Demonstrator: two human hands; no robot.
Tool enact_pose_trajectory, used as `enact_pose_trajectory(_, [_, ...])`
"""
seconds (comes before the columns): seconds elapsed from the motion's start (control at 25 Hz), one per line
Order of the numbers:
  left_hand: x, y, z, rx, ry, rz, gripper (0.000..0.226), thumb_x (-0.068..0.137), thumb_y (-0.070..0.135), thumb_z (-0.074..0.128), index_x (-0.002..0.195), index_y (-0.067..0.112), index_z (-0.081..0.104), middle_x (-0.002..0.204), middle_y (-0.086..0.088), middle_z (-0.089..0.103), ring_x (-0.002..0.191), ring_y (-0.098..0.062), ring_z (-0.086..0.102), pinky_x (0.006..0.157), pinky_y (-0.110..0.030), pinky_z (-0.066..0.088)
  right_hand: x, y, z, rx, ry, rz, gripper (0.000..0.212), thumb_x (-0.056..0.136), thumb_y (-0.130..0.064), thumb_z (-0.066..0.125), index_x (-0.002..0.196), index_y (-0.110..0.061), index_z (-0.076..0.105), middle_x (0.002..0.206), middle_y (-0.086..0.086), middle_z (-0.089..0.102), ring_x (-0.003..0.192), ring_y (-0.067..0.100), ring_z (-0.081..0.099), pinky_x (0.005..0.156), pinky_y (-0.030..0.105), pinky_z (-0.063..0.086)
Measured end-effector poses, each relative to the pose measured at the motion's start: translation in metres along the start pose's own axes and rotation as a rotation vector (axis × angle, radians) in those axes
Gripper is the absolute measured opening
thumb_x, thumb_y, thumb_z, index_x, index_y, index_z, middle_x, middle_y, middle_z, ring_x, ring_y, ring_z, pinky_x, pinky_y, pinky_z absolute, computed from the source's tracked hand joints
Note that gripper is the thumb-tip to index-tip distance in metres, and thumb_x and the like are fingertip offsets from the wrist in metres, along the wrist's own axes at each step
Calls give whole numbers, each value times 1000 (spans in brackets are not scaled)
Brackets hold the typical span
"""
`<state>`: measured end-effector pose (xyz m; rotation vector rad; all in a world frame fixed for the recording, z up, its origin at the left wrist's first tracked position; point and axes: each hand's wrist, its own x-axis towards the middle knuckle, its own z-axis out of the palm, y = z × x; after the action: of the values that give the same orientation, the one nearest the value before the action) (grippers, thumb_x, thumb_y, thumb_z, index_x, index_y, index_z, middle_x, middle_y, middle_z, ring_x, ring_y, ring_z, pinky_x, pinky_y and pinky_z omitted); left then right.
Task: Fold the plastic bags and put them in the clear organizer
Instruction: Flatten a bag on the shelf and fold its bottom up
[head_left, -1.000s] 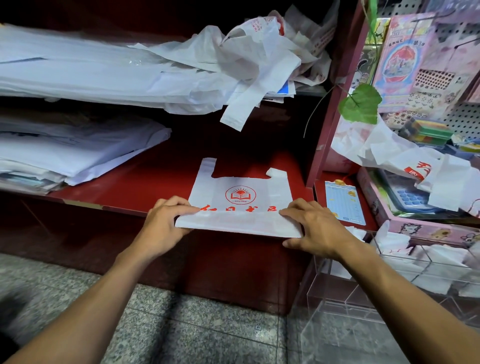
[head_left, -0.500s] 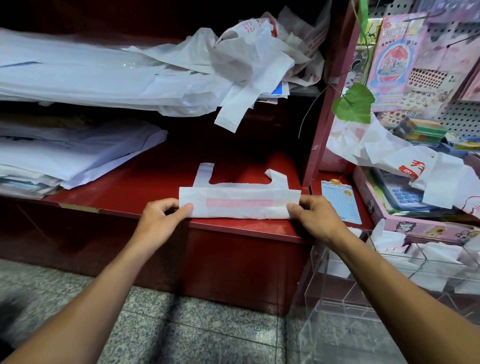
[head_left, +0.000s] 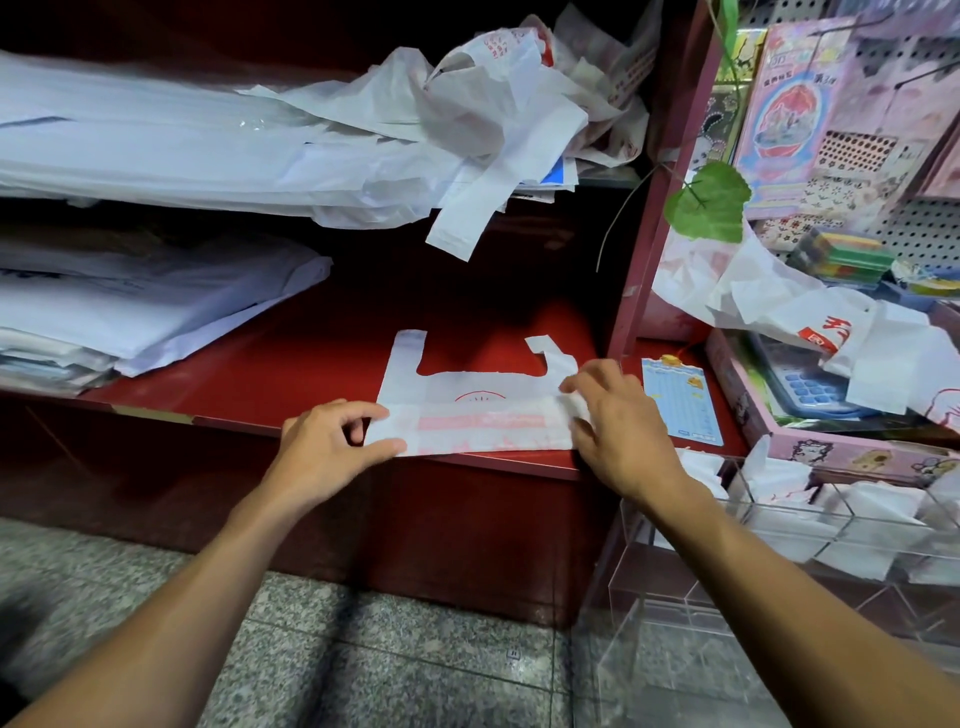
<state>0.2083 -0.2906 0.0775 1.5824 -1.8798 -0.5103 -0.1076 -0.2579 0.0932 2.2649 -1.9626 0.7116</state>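
Head | plastic bag (head_left: 483, 410) between 2 hands | left hand (head_left: 332, 447) pinches end | right hand (head_left: 615, 421) pinches other end

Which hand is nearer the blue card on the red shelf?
Right. The right hand sits at the bag's right end, just beside the blue card; the left hand pinches the bag's far left end.

Two hands, the left hand (head_left: 332, 447) and the right hand (head_left: 618, 426); one flat plastic bag (head_left: 483, 415); one clear organizer (head_left: 779, 561); one green leaf (head_left: 709, 201).
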Motion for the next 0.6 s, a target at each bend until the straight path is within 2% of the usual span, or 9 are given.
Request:
enact_pose_trajectory(0.04, [-1,-1,-2,57,-31,19,40,67,46,85,103,41,68,80,10,54,79,-4,52,86,-38,40,-2,-1,-3,-47,-38,-87,25,96,-27,54,120,-23,59,130,-3,53,110,25,47,85,40,42])
enact_pose_trajectory(0.08, [-2,-2,-3,112,-48,36,47,65,44,87,107,39,68,88,11,53,86,-8,50,89,-37,39,-4,0,-4,-70,-124,-117,27,99,-37,48,120,-25,60,131,-6,55,116,24,46,88,40,39])
enact_pose_trajectory(0.16, [-3,-5,-3,177,-55,78,47,66,34,89,109,34,70,108,17,53,101,-11,45,97,-41,38,-7,2,-5,-82,-292,-79,47,97,-54,44,133,-26,52,139,-7,53,125,23,42,96,41,35])
enact_pose_trajectory(0.2, [-3,-7,-2,177,-41,117,42,68,27,89,105,33,71,116,21,53,107,-11,44,100,-44,39,-6,3,-7,-82,-324,-57,57,94,-60,46,139,-26,46,143,-6,49,126,23,41,98,41,35])
enact_pose_trajectory(0.28, [-3,-9,-1,118,-13,162,31,72,16,86,91,35,71,118,24,58,111,-10,48,100,-46,41,-5,5,-10,-124,-349,-75,72,86,-68,53,145,-29,40,143,-5,43,123,21,40,99,40,36])
enact_pose_trajectory(0.36, [-4,-10,-2,28,-4,135,30,77,10,81,82,38,70,109,25,66,109,-6,52,98,-37,42,-5,7,-11,-161,-397,-109,78,80,-65,64,146,-32,39,142,-8,38,124,19,36,101,38,34])
enact_pose_trajectory(0.44, [-4,-11,-5,-74,-2,100,28,79,8,79,81,35,73,101,22,70,106,-2,57,94,-29,43,-5,14,-10,-81,-405,-92,71,78,-55,73,141,-34,47,140,-14,41,123,16,37,103,37,34])
enact_pose_trajectory(0.48, [-4,-11,-6,-129,7,85,28,79,6,78,81,33,74,96,20,72,102,-1,60,91,-27,44,-5,19,-11,25,-394,-78,60,78,-51,76,132,-35,56,133,-19,49,119,14,42,100,36,36])
enact_pose_trajectory(0.6, [-4,-9,-8,-281,42,30,22,81,2,76,81,24,75,82,14,74,84,2,65,80,-15,46,-5,27,-19,423,-310,40,14,85,-27,76,92,-37,70,82,-28,65,81,-3,58,74,22,43])
